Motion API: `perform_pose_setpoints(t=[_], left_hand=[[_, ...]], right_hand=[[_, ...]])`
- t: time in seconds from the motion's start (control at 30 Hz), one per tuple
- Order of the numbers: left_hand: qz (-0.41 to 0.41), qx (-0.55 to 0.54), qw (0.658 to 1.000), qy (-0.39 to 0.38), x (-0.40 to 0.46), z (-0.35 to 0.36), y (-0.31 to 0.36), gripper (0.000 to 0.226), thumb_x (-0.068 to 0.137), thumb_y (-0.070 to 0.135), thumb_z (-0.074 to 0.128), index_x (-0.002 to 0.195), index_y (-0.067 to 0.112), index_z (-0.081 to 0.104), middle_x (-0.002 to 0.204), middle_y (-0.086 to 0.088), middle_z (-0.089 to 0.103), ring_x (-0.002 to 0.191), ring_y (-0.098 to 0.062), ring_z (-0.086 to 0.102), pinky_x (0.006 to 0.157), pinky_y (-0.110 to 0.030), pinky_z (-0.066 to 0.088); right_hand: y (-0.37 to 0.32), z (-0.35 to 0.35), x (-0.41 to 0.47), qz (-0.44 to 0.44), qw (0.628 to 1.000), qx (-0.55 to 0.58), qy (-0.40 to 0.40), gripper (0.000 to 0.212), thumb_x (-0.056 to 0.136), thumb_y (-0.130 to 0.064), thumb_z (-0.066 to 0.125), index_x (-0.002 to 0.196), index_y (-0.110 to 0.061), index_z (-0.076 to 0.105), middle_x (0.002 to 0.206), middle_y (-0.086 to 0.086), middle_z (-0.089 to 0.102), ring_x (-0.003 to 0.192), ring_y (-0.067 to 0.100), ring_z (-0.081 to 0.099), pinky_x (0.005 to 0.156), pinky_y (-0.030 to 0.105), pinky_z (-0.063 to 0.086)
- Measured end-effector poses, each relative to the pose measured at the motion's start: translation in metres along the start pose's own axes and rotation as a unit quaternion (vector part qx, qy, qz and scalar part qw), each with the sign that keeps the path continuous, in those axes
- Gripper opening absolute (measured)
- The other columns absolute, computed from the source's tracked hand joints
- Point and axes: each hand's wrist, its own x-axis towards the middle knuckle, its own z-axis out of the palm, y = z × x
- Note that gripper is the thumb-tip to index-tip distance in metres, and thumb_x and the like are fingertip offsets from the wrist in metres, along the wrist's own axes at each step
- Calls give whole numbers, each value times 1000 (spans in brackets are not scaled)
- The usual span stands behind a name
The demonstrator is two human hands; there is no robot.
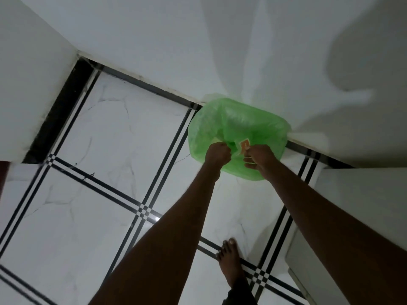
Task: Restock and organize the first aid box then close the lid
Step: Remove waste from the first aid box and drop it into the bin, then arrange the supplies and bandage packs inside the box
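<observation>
While bent over floor (110, 128), left hand (218, 154) fisted, right hand (258, 156) pinching orange-marked wrapper (244, 145) over green bag (237, 128) by far wall. First aid box not in view. Best dropped well inside bag mouth, clear of rim.

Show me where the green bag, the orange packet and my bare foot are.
green bag (240, 119), head view, on its upper plastic surface.
orange packet (244, 144), head view, on its orange face between the hands.
bare foot (231, 260), head view, on its top.
</observation>
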Motion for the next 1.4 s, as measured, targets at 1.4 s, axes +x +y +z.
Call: perform_pose_setpoints(t=[1.4], left_hand=[[267, 33, 923, -276, -611, 318, -72, 33, 102, 20, 47, 118, -1, 67, 106, -27, 71, 100, -39, 69, 88, -40, 58]], right_hand=[[270, -516, -478, -297, 866, -246, 320, 58, 65, -18, 81, 118, -10, 59, 112, 14, 66, 96, 35, 61, 83, 41, 49]])
